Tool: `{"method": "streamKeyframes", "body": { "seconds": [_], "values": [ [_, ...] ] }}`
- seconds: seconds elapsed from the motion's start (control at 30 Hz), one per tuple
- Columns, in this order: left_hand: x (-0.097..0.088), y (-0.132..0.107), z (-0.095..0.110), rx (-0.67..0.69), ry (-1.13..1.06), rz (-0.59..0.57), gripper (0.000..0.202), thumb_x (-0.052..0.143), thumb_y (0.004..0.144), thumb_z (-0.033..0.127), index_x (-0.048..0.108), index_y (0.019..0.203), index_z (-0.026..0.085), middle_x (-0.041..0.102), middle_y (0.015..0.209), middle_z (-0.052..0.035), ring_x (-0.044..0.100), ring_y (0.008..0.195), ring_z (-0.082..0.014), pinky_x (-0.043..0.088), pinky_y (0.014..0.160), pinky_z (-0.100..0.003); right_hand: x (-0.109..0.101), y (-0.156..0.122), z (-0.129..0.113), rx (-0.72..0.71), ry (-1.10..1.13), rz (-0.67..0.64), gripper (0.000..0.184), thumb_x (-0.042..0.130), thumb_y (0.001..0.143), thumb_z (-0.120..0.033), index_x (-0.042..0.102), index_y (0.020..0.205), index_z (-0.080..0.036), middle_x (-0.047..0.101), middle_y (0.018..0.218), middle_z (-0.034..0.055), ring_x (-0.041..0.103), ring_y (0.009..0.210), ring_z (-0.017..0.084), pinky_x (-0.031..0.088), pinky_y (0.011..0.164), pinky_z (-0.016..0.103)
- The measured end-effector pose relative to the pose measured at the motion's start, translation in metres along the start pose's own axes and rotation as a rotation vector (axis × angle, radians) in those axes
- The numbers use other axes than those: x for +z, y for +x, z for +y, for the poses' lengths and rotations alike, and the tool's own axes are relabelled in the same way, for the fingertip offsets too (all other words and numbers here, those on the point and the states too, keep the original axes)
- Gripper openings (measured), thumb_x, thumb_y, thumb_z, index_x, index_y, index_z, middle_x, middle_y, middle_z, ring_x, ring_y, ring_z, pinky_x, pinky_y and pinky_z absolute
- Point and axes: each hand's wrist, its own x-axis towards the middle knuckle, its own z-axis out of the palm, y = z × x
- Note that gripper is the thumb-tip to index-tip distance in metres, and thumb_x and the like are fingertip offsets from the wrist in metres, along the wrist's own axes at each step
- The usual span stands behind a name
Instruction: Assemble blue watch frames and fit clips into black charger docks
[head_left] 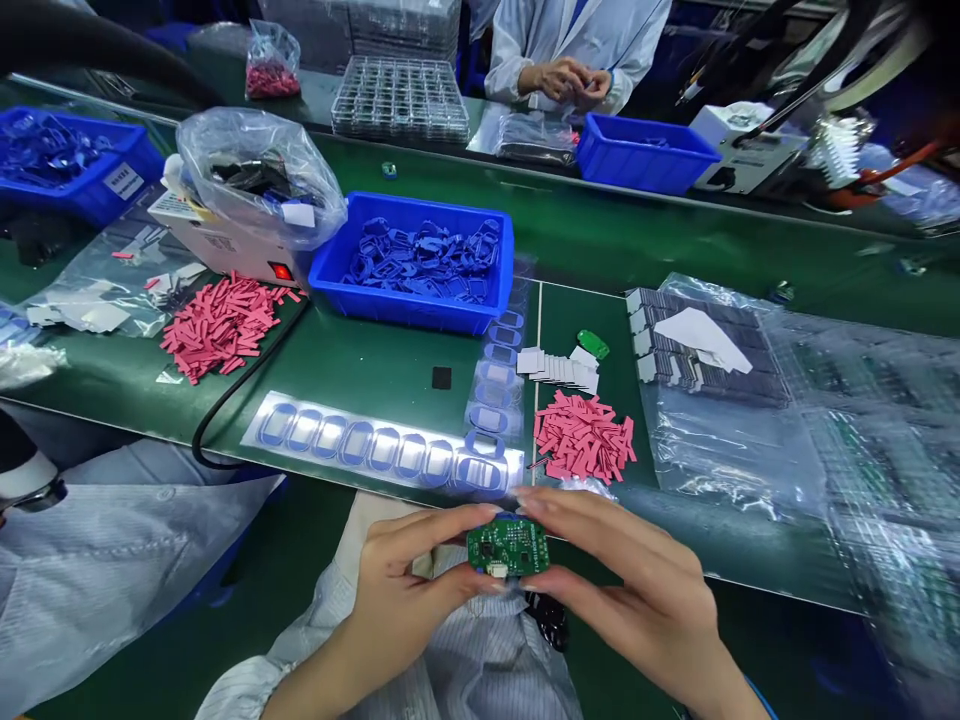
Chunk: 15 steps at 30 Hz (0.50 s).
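Note:
Both hands hold a small green circuit board (508,546) just in front of my lap, below the table's near edge. My left hand (401,580) pinches its left side with thumb and fingers. My right hand (622,580) grips the right side, fingers reaching over the top edge. A white connector shows on the board's lower edge. Just beyond the board lies a strip of blue oval gaskets on clear backing (382,447), and a pile of pink strips (583,436) sits to the right of it.
A blue bin of blue gaskets (417,258) stands mid-table, with a second pink pile (219,322), a white box under a plastic bag (251,185), white pads (561,366), and bagged trays (712,345) at right. A co-worker's hands (568,80) work across the green table (360,365).

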Motion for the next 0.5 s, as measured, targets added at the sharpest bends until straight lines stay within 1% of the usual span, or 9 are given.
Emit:
{"method": "streamKeyframes", "body": {
  "seconds": [0.07, 0.13, 0.23, 0.3, 0.4, 0.47, 0.5],
  "values": [
    [0.001, 0.001, 0.000, 0.060, 0.056, 0.009, 0.046, 0.078, 0.061, 0.017, 0.068, 0.103, 0.034, 0.075, 0.088, 0.0019, 0.071, 0.072, -0.0160, 0.058, 0.067, -0.020, -0.001, 0.002, 0.000, -0.013, -0.007, -0.009, 0.037, 0.063, 0.079, -0.015, 0.056, 0.116, -0.019, 0.067, 0.106, 0.0068, 0.063, 0.098, 0.017, 0.055, 0.080, 0.028],
    [0.002, 0.004, -0.001, 0.151, 0.121, 0.030, 0.044, 0.077, 0.063, 0.019, 0.068, 0.103, 0.033, 0.076, 0.087, 0.0015, 0.071, 0.071, -0.0164, 0.058, 0.067, -0.020, -0.001, 0.004, -0.001, -0.023, 0.000, 0.003, 0.034, 0.060, 0.081, -0.014, 0.056, 0.115, -0.019, 0.067, 0.105, 0.0067, 0.063, 0.098, 0.016, 0.055, 0.080, 0.026],
    [0.003, 0.007, -0.002, 0.301, 0.183, 0.043, 0.042, 0.075, 0.066, 0.023, 0.066, 0.106, 0.031, 0.076, 0.085, 0.0011, 0.071, 0.067, -0.0167, 0.058, 0.065, -0.020, 0.001, 0.003, -0.003, -0.054, -0.003, 0.064, 0.029, 0.055, 0.085, -0.015, 0.055, 0.114, -0.017, 0.069, 0.102, 0.0071, 0.064, 0.097, 0.015, 0.055, 0.080, 0.022],
    [0.002, 0.008, -0.005, 0.370, 0.201, 0.035, 0.045, 0.074, 0.067, 0.024, 0.064, 0.111, 0.031, 0.076, 0.086, 0.0008, 0.071, 0.066, -0.0173, 0.059, 0.065, -0.021, 0.006, 0.002, -0.002, -0.090, -0.018, 0.114, 0.029, 0.052, 0.087, -0.015, 0.054, 0.116, -0.015, 0.069, 0.101, 0.0078, 0.065, 0.096, 0.014, 0.055, 0.080, 0.020],
    [0.000, 0.008, -0.010, 0.395, 0.254, 0.029, 0.048, 0.073, 0.067, 0.024, 0.062, 0.113, 0.031, 0.075, 0.088, -0.0001, 0.071, 0.067, -0.0188, 0.059, 0.064, -0.022, 0.014, -0.002, 0.002, -0.115, -0.021, 0.170, 0.031, 0.049, 0.089, -0.018, 0.052, 0.120, -0.015, 0.069, 0.103, 0.0081, 0.064, 0.097, 0.015, 0.054, 0.081, 0.020],
    [-0.001, 0.008, -0.012, 0.371, 0.312, 0.055, 0.047, 0.074, 0.066, 0.023, 0.063, 0.111, 0.031, 0.075, 0.088, 0.0003, 0.071, 0.068, -0.0183, 0.058, 0.065, -0.021, 0.016, -0.004, 0.006, -0.082, -0.031, 0.164, 0.032, 0.047, 0.090, -0.022, 0.049, 0.122, -0.017, 0.068, 0.106, 0.0071, 0.063, 0.100, 0.015, 0.054, 0.083, 0.022],
    [-0.001, 0.007, -0.013, 0.356, 0.338, 0.080, 0.045, 0.075, 0.066, 0.023, 0.065, 0.109, 0.031, 0.076, 0.087, 0.0011, 0.071, 0.067, -0.0175, 0.058, 0.066, -0.020, 0.016, -0.004, 0.007, -0.062, -0.058, 0.139, 0.033, 0.048, 0.090, -0.025, 0.048, 0.123, -0.018, 0.067, 0.108, 0.0069, 0.062, 0.102, 0.015, 0.053, 0.085, 0.023]
  ]
}}
